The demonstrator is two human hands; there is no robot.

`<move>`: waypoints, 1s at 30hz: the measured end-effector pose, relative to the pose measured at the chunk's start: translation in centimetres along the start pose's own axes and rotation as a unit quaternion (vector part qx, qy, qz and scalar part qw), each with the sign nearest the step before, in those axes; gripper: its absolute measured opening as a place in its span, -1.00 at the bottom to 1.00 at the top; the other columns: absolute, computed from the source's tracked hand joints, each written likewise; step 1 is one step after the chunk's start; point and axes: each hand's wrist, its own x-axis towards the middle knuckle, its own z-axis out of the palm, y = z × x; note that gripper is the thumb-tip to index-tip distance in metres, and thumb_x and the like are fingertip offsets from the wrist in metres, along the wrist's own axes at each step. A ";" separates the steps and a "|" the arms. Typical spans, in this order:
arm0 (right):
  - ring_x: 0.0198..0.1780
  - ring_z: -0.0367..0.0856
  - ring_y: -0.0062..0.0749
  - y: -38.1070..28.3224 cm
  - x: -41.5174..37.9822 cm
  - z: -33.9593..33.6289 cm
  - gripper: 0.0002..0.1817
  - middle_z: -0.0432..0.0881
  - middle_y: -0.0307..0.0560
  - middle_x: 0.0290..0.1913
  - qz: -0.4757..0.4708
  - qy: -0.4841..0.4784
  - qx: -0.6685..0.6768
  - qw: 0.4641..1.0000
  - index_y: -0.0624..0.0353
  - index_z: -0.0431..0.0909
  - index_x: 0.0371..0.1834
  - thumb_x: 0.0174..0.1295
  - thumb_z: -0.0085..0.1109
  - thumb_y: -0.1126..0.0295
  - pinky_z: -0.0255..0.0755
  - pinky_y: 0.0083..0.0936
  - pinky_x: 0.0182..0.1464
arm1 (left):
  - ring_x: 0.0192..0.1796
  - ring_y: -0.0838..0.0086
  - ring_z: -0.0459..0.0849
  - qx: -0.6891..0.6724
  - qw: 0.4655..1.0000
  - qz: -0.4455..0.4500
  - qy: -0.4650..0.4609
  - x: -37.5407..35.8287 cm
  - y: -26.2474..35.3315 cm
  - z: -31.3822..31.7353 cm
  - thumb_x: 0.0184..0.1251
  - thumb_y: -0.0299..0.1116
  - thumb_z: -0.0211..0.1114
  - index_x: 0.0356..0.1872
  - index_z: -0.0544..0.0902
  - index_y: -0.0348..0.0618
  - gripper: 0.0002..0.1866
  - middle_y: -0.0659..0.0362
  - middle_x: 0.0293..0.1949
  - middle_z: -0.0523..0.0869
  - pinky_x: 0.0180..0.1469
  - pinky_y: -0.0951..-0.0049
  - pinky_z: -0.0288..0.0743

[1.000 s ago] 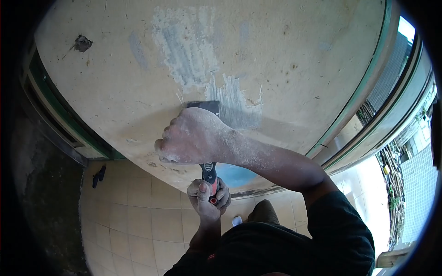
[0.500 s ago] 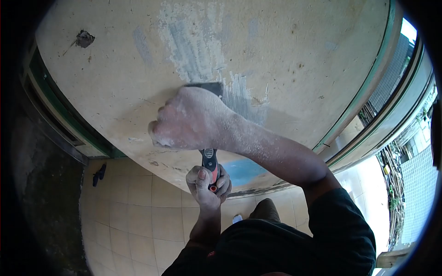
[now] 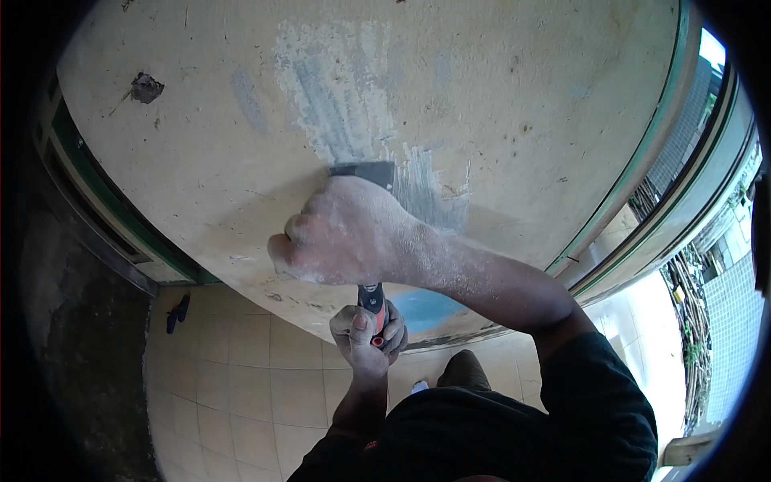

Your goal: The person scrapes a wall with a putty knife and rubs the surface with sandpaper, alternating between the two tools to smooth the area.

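A scraper with a wide dark blade [image 3: 365,171] rests against a beige wall, at the lower end of a scraped whitish-grey patch [image 3: 341,88]. My right hand [image 3: 345,233], dusted with white powder, is closed round the upper part of the tool, just below the blade, and hides much of it. Lower down, my left hand [image 3: 369,341] wraps round the end of the red and black handle [image 3: 373,305], its thumb lying along the front. Scratchy grey streaks [image 3: 434,193] mark the wall to the right of the blade.
The wall has a small broken hole [image 3: 147,87] at upper left and a blue painted area [image 3: 426,309] low down. A green-edged door frame [image 3: 120,185] stands at left, a window opening [image 3: 683,120] at right. Dark footwear [image 3: 178,312] lies on the tiled floor [image 3: 249,402].
The wall and both hands sit a little lower in the picture, as the camera has tilted. The blade stays at nearly the same spot on the wall, and both hands keep their grip.
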 end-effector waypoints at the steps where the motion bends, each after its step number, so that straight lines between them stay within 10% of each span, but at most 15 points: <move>1: -0.55 0.64 -0.44 -0.4 -0.6 0.7 -0.81 0.47 -0.25 -0.72 -0.003 -0.002 -0.002 1.000 0.15 0.37 -0.62 -0.04 0.18 0.36 0.48 -0.46 -0.60 | -0.85 0.63 0.14 -0.041 0.998 -0.045 -0.005 -0.6 -0.8 -1.2 0.23 0.17 0.08 -0.51 0.39 -0.21 -0.45 0.25 -0.73 0.35 -0.86 0.58 0.02; 4: -0.58 0.62 -0.45 -0.7 -1.2 1.7 -0.81 0.43 -0.25 -0.75 -0.024 -0.010 0.016 1.000 0.15 0.36 -0.60 -0.05 0.18 0.37 0.45 -0.47 -0.63 | -0.73 0.61 0.31 -0.132 0.991 -0.027 -0.015 -1.9 -2.0 -1.8 0.34 -0.18 0.17 -0.48 0.38 -0.10 -0.72 0.09 -0.62 0.40 -0.80 0.64 0.12; 16: -0.62 0.57 -0.48 -0.2 -1.7 1.6 -0.76 0.38 -0.28 -0.77 -0.044 0.020 0.024 0.999 0.12 0.31 -0.63 -0.07 0.19 0.32 0.42 -0.46 -0.64 | -0.82 0.60 0.22 -0.034 0.999 -0.010 -0.009 -1.6 -1.4 0.1 0.28 0.06 0.14 -0.48 0.39 0.04 -0.65 0.19 -0.69 0.35 -0.87 0.60 0.08; 17: -0.63 0.56 -0.49 0.2 -1.3 1.5 -0.76 0.37 -0.29 -0.77 -0.034 -0.002 0.003 0.999 0.11 0.30 -0.64 -0.08 0.19 0.32 0.41 -0.46 -0.65 | -0.72 0.59 0.31 -0.113 0.993 -0.005 -0.038 -1.4 -2.0 -0.5 0.37 -0.18 0.13 -0.43 0.44 -0.09 -0.76 0.11 -0.65 0.38 -0.80 0.62 0.14; 30: -0.68 0.53 -0.47 0.5 -1.2 1.0 -0.73 0.34 -0.29 -0.78 -0.023 -0.003 0.025 0.999 0.11 0.26 -0.67 -0.11 0.19 0.32 0.37 -0.47 -0.69 | -0.75 0.63 0.25 -0.117 0.993 0.001 -0.020 -0.5 -2.0 0.4 0.37 -0.15 0.12 -0.45 0.40 -0.09 -0.72 0.13 -0.66 0.37 -0.80 0.65 0.09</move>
